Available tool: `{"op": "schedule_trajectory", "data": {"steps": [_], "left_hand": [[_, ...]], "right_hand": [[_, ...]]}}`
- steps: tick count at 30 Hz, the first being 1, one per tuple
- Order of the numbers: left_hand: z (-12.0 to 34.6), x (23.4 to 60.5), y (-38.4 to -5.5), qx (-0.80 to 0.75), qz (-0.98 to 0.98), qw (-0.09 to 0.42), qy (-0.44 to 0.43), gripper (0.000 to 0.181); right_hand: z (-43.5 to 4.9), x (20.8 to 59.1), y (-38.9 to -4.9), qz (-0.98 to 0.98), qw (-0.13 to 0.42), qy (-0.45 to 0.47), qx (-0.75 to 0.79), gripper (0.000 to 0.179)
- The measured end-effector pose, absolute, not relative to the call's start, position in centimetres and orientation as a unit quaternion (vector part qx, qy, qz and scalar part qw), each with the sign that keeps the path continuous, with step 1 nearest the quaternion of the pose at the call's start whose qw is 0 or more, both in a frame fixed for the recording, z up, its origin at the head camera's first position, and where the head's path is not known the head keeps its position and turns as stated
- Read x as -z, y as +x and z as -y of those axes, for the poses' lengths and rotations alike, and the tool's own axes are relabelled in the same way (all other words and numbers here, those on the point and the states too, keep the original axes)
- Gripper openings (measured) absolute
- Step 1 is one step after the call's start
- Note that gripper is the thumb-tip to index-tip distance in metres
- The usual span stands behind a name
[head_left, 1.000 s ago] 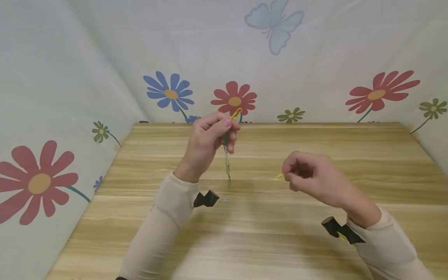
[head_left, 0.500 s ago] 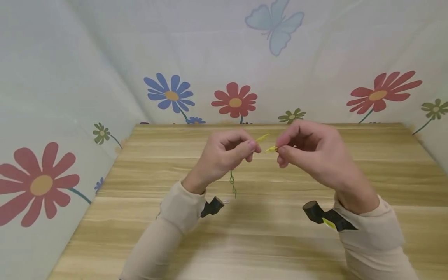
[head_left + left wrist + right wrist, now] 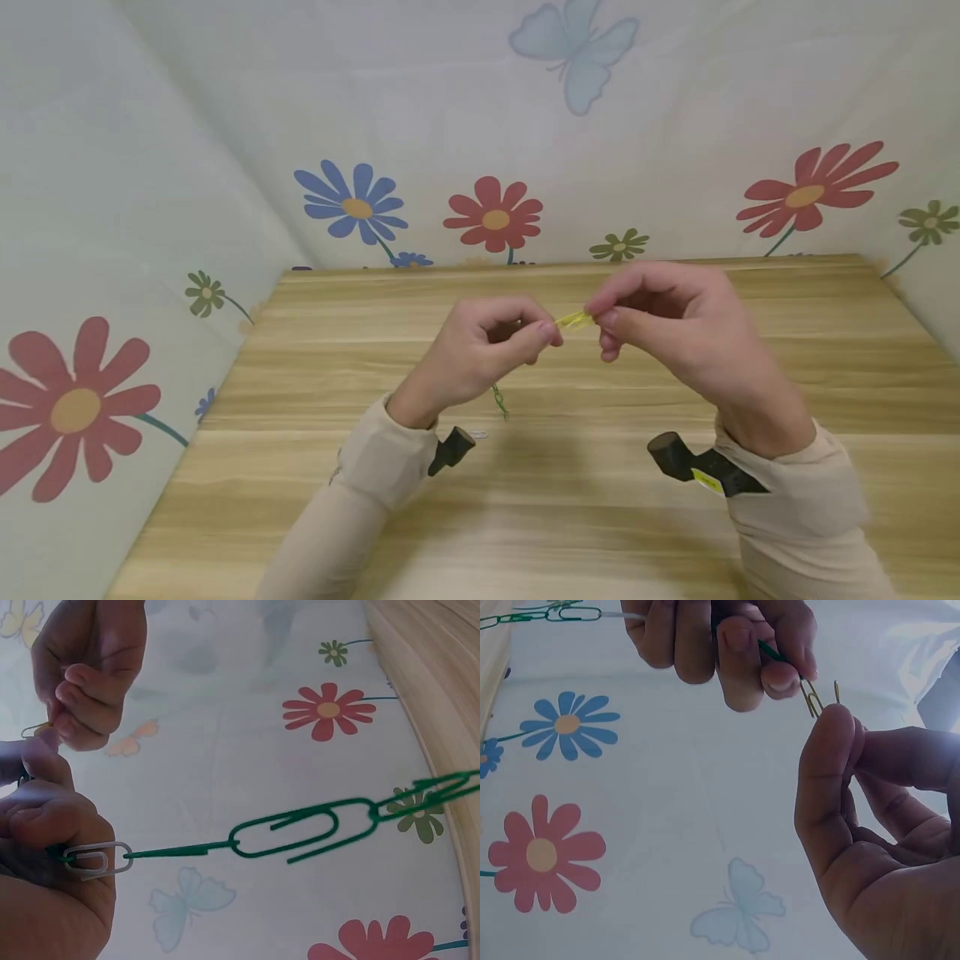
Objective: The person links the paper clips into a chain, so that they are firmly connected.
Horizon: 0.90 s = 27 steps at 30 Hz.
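Note:
Over the table, my left hand (image 3: 483, 346) pinches the end of a paper clip chain. Green links and a white one of this paper clip chain (image 3: 304, 829) trail from that hand in the left wrist view. Opposite it, my right hand (image 3: 675, 333) pinches a yellow paper clip (image 3: 577, 320) between thumb and forefinger. Another yellow paper clip (image 3: 810, 699) sticks out at the left hand's fingertips, joined to a green link, in the right wrist view. The yellow clips meet or overlap between the hands; whether they are linked I cannot tell.
A loose pale paper clip (image 3: 478, 433) lies on the wooden table (image 3: 570, 517) near the left wrist's black camera mount (image 3: 452, 452). Another black mount (image 3: 701, 464) is on the right wrist. A flower-printed cloth (image 3: 420, 100) hangs behind the table.
My hands have come together, the left moving right and the right moving left and up. The two yellow clips, apart earlier, now meet between the fingertips.

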<state>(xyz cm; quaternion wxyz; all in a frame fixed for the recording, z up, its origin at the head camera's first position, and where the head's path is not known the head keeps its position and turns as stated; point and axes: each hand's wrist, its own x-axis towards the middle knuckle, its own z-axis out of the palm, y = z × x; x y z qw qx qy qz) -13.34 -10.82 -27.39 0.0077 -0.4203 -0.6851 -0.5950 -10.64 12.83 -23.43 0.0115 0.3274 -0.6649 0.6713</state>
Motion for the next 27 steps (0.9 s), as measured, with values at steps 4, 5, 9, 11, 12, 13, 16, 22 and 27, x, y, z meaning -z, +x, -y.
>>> {"op": "schedule_trajectory", "data": {"steps": [4, 5, 9, 11, 12, 13, 16, 22, 27], "left_hand": [[10.8, 27.5, -13.2, 0.590, 0.684, 0.008, -0.429, 0.021], [10.7, 27.5, -13.2, 0.589, 0.683, 0.009, -0.431, 0.021], [10.6, 27.3, -13.1, 0.585, 0.682, 0.007, -0.439, 0.018], [10.6, 27.3, -13.0, 0.582, 0.682, 0.002, -0.444, 0.015], [10.5, 27.3, -13.0, 0.580, 0.682, -0.001, -0.446, 0.013], [10.5, 27.3, -13.0, 0.578, 0.682, -0.003, -0.448, 0.011], [10.5, 27.2, -13.0, 0.572, 0.685, -0.007, -0.451, 0.008], [10.2, 27.4, -13.3, 0.560, 0.711, -0.054, -0.422, 0.010], [10.0, 27.6, -13.5, 0.573, 0.701, -0.117, -0.409, 0.022]], "right_hand": [[-12.4, 23.4, -10.7, 0.665, -0.009, 0.324, -0.673, 0.014], [-12.4, 23.3, -10.8, 0.665, -0.013, 0.322, -0.673, 0.017], [-12.5, 23.1, -10.9, 0.678, -0.021, 0.316, -0.664, 0.021], [-12.7, 23.1, -10.8, 0.689, -0.022, 0.304, -0.658, 0.022], [-12.8, 23.1, -10.8, 0.693, -0.021, 0.297, -0.657, 0.022], [-12.9, 23.1, -10.8, 0.695, -0.018, 0.291, -0.658, 0.021], [-13.2, 23.1, -10.8, 0.697, 0.006, 0.273, -0.662, 0.021], [-13.1, 22.8, -10.4, 0.717, 0.071, 0.251, -0.647, 0.017], [-12.6, 22.4, -9.4, 0.755, 0.132, 0.251, -0.592, 0.016]]}}
